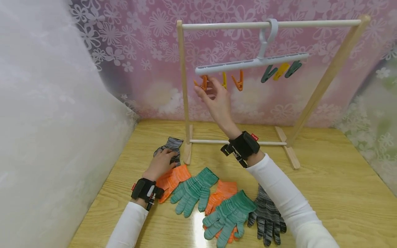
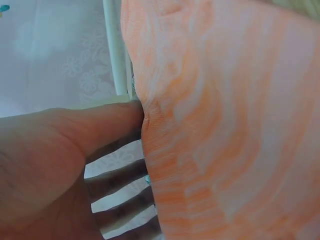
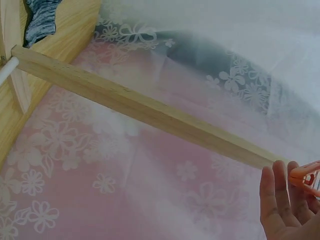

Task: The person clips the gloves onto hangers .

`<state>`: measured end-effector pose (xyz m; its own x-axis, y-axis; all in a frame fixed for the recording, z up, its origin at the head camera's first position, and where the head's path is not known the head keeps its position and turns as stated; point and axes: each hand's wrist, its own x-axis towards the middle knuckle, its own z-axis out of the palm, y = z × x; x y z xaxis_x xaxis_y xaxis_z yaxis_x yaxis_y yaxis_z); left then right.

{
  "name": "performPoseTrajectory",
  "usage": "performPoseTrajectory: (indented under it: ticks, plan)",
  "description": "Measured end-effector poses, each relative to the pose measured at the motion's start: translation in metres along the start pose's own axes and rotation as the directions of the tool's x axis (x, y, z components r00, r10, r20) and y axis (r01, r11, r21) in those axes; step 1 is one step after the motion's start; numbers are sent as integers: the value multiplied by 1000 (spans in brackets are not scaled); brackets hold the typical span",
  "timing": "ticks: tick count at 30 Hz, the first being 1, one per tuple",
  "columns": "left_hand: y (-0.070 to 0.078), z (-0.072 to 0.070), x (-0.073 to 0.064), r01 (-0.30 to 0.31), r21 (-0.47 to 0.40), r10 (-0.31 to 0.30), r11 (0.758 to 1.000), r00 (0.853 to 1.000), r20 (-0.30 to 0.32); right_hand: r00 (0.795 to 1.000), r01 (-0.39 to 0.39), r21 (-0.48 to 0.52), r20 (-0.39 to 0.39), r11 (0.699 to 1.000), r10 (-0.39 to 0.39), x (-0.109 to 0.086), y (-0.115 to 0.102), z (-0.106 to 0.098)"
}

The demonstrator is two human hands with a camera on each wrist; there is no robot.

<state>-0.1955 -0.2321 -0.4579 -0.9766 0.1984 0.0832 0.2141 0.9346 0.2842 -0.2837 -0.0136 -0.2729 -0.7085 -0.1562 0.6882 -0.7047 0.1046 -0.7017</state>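
Observation:
My right hand is raised under the left end of a white hanger, pinching an orange clothespin between thumb and fingers. In the right wrist view, the fingers stand close beside that orange clothespin; the thumb is hidden. On the table, my left hand rests over a dark grey striped glove, partly covering it. Next to its wrist lies an orange glove. This orange glove fills much of the left wrist view, and hides the left fingertips there.
A wooden rack with a white top bar carries the hanger. More clothespins hang along it: yellow, orange and dark green. Several gloves lie in front, including green, orange and a dark grey glove under the right forearm.

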Motion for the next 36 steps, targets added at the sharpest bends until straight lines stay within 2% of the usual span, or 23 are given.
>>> performPoseTrajectory:
  ticks: [9, 18, 22, 25, 29, 31, 33, 36]
  plan:
    - [13, -8, -8, 77, 49, -78, 996, 997, 28, 999, 51, -29, -12, 998, -52, -9, -21, -11]
    - [19, -9, -14, 70, 66, -73, 995, 996, 44, 999, 25, 13, 22, 1000, -25, -21, -24, -19]
    - [16, -13, -8, 38, 57, -40, 998, 999, 27, 999, 40, 24, 22, 999, -41, -24, -23, -21]
    - [10, -19, 5, 33, 53, -31, 998, 999, -27, 999, 32, 28, 24, 999, -33, -25, -23, -22]
    - [2, -25, 24, 115, 28, -111, 993, 987, -115, 999, 5, 57, 40, 998, -7, -28, -21, -23]
    - [-1, -26, 32, 174, 27, -169, 984, 977, -130, 999, 2, 74, 41, 997, -5, -29, -21, -23]
    - [-3, -26, 39, 238, 36, -232, 971, 965, -122, 999, 5, 85, 38, 996, -9, -30, -20, -23]
    - [-6, -22, 47, 318, 53, -314, 947, 947, -75, 999, 9, 97, 40, 995, -13, -32, -20, -23]
